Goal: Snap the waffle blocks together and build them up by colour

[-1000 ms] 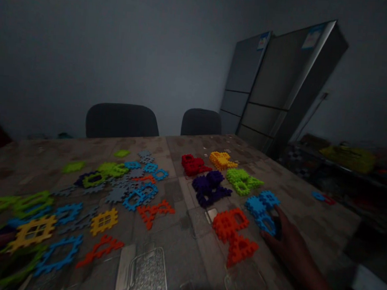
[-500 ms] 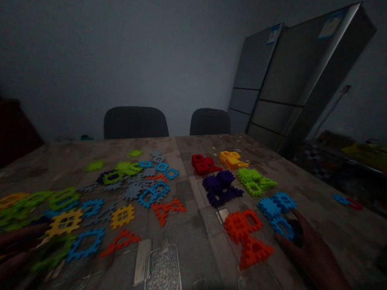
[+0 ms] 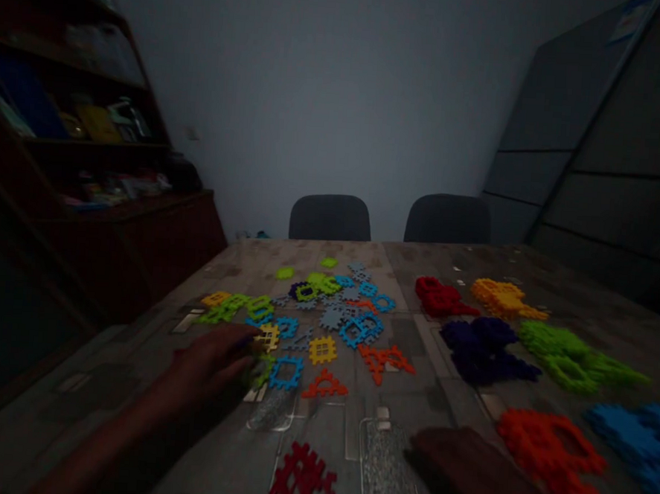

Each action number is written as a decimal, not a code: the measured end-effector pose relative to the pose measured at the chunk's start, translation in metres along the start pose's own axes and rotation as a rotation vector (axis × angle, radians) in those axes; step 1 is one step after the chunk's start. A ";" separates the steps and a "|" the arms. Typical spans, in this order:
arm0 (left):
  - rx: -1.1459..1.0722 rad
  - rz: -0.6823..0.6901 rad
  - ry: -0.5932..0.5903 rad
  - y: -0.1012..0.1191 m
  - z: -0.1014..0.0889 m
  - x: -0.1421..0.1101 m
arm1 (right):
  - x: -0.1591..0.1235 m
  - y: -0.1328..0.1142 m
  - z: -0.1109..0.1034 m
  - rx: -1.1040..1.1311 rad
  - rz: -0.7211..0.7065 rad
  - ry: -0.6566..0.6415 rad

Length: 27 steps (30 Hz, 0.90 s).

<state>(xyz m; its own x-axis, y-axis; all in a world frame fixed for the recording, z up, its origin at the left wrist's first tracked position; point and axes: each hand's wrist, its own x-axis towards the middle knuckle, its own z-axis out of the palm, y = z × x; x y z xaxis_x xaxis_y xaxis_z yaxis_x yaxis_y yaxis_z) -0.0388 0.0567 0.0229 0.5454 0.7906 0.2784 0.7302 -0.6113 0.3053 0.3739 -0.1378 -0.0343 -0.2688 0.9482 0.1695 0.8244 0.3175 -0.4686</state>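
Observation:
My left hand reaches over the left edge of the scattered toothed plastic pieces. Its fingers look apart, close to a yellow window-shaped piece and a green piece; a dark purple bit shows by the fingertips. A blue square frame lies just to its right. My right hand is blurred low in the view, left of the orange stack, and its fingers cannot be made out. Between the hands, near the front, lie dark red pieces.
Sorted stacks stand on the right: red, yellow, purple, green and blue. Grey pieces and orange triangles lie mid-table. Two chairs stand behind the table, with a shelf unit at left.
The view has swung left, bringing in the shelf unit and the dark red pieces. My right hand has left the blue stack and moved left, nearer the middle front. My left hand stays by the loose pieces.

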 end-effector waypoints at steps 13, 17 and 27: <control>0.147 0.090 -0.160 0.045 0.038 -0.007 | 0.100 -0.064 0.001 -0.228 0.164 -0.219; 0.153 0.043 -0.135 0.055 0.026 -0.009 | 0.099 -0.064 0.006 -0.160 0.113 -0.145; -0.109 0.238 -0.326 0.036 0.021 -0.017 | 0.122 -0.055 -0.002 -0.183 0.086 0.029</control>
<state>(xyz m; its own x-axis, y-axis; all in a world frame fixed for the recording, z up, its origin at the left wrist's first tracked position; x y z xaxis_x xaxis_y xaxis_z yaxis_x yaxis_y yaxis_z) -0.0135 0.0220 0.0101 0.8083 0.5862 0.0549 0.5296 -0.7648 0.3669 0.2967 -0.0400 0.0140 -0.1814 0.9699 0.1623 0.9211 0.2254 -0.3176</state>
